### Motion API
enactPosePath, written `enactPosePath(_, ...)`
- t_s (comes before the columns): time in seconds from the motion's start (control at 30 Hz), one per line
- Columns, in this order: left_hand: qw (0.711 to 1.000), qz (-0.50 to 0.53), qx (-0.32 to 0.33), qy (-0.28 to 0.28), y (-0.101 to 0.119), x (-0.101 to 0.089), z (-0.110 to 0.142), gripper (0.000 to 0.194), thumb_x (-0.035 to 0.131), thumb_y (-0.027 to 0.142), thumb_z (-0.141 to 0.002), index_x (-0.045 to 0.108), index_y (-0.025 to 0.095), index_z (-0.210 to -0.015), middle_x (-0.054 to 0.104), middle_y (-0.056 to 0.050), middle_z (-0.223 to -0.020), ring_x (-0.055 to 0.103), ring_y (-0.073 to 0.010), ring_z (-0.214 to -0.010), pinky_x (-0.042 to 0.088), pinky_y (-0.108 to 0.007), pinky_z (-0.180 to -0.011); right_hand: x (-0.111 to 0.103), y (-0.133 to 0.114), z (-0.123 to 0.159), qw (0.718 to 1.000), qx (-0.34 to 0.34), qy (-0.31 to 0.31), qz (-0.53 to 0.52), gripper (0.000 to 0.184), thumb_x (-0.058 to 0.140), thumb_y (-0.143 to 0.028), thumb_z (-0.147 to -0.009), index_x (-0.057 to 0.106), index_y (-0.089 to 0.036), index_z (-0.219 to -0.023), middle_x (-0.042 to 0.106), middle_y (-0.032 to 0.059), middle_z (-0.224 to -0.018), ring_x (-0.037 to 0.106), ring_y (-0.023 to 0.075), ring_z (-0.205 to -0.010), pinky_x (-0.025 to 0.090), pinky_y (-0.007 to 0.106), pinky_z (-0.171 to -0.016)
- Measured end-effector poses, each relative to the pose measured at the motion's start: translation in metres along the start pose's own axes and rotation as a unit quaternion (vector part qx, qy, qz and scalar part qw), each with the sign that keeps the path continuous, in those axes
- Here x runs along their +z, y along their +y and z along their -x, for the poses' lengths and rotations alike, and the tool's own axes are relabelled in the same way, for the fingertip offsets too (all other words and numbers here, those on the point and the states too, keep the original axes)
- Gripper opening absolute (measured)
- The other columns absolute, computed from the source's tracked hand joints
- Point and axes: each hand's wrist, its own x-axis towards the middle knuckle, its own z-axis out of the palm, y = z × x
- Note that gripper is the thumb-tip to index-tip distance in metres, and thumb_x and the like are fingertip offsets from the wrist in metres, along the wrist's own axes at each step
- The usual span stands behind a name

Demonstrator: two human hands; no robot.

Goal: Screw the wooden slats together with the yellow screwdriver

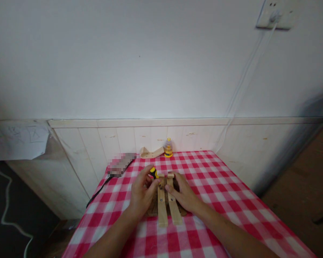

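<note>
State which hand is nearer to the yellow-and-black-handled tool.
Left. The left hand holds the tool; the right hand is apart from it, off to its right, at the right-hand long, pale wooden piece.

The tablecloth (pixel 215 193) is red-and-white checked, the tool handle (pixel 153 172) yellow and black, the wooden strips (pixel 162 211) pale tan.
</note>
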Motion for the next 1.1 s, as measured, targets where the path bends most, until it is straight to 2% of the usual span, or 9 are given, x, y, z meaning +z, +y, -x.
enactPosePath(0.23,1.0,0.0,-0.003,-0.018,-0.001,0.001,0.001,0.045,0.076,0.033,-0.095,0.07,0.024,-0.138,0.066,0.002,-0.082,0.063,-0.0131,-0.066,0.052,-0.025,-0.064,-0.001,-0.001,0.0,1.0,0.002,-0.003,0.004,0.045,0.069,-0.052,-0.099,0.061,-0.024,-0.134,0.069,0.0139,-0.134,0.062,0.0346,-0.127,0.05,0.054,-0.108)
enactPosePath(0.43,0.999,0.01,-0.026,-0.021,0.001,0.003,0.001,0.058,0.072,0.031,-0.096,0.058,0.025,-0.152,0.067,0.003,-0.085,0.065,-0.0133,-0.068,0.051,-0.024,-0.063,0.0,-0.001,-0.001,1.0,0.001,-0.004,-0.002,0.044,0.068,-0.055,-0.1,0.061,-0.024,-0.131,0.069,0.0135,-0.133,0.061,0.0349,-0.129,0.051,0.053,-0.106)
enactPosePath(0.63,0.999,0.001,-0.021,-0.04,0.0,0.001,0.001,0.061,0.068,0.029,-0.099,0.051,0.024,-0.157,0.072,0.0,-0.09,0.07,-0.0157,-0.075,0.055,-0.028,-0.07,-0.001,-0.003,0.0,1.0,0.001,-0.006,-0.003,0.044,0.066,-0.054,-0.1,0.061,-0.022,-0.129,0.069,0.0147,-0.132,0.061,0.0354,-0.127,0.05,0.054,-0.106)
enactPosePath(0.77,0.999,-0.012,-0.013,-0.046,-0.001,-0.001,0.002,0.057,0.066,0.031,-0.101,0.053,0.022,-0.155,0.073,-0.001,-0.091,0.07,-0.016,-0.077,0.055,-0.028,-0.072,0.0,-0.003,0.0,1.0,-0.002,-0.007,-0.011,0.044,0.065,-0.055,-0.1,0.061,-0.023,-0.129,0.068,0.0148,-0.132,0.062,0.0358,-0.127,0.05,0.054,-0.106)
enactPosePath(0.93,1.0,-0.011,-0.007,-0.004,0.004,0.001,0.003,0.049,0.066,0.031,-0.101,0.057,0.024,-0.149,0.071,0.002,-0.088,0.069,-0.0142,-0.076,0.054,-0.025,-0.072,0.0,-0.001,-0.001,1.0,0.002,-0.002,-0.007,0.046,0.067,-0.057,-0.099,0.062,-0.022,-0.129,0.068,0.0152,-0.131,0.061,0.0365,-0.126,0.05,0.054,-0.106)
enactPosePath(1.03,0.999,0.029,0.005,0.024,0.008,0.001,0.005,0.044,0.068,0.029,-0.101,0.059,0.026,-0.144,0.074,0.0,-0.098,0.07,-0.0138,-0.081,0.056,-0.025,-0.076,-0.001,-0.001,0.0,1.0,-0.003,-0.004,-0.006,0.047,0.066,-0.059,-0.1,0.062,-0.023,-0.129,0.068,0.0151,-0.132,0.061,0.0364,-0.127,0.049,0.054,-0.107)
enactPosePath(1.1,0.999,0.046,0.011,0.021,0.009,0.001,0.007,0.043,0.07,0.028,-0.1,0.06,0.027,-0.141,0.075,-0.001,-0.104,0.071,-0.0138,-0.084,0.058,-0.025,-0.078,-0.001,-0.002,0.0,1.0,-0.007,-0.004,-0.007,0.047,0.066,-0.06,-0.1,0.062,-0.024,-0.131,0.068,0.0148,-0.132,0.061,0.0365,-0.126,0.049,0.054,-0.106)
